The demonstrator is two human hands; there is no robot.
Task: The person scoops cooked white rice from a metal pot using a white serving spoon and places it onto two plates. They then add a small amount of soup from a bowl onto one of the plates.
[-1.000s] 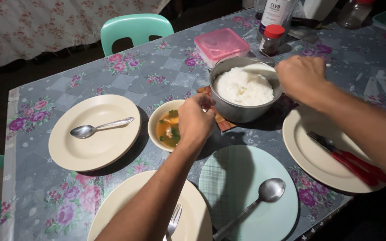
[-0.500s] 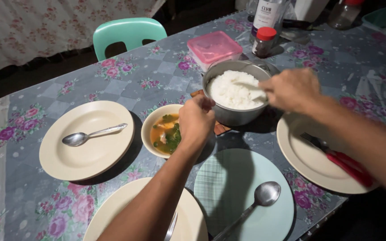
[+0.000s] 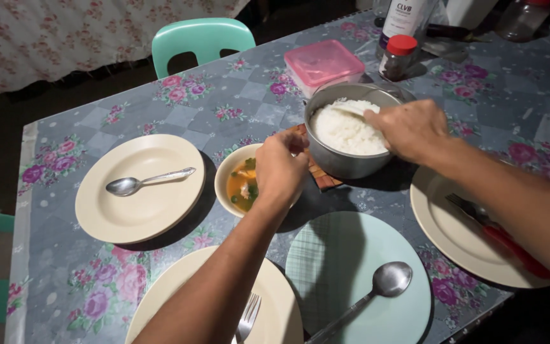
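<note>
Rice is being scooped: the right hand (image 3: 408, 130) grips what looks like a pale ladle (image 3: 351, 109) in the pot (image 3: 345, 162); the left hand (image 3: 279, 167) pinches its rim, steadying.

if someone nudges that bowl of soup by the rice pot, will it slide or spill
The soup bowl would probably slide easily, since the floral table cover looks smooth and glossy. The orange broth sits fairly high in it, so a quick push may slop liquid over the rim. The left hand hangs right over its edge, so a bump seems possible.
</note>
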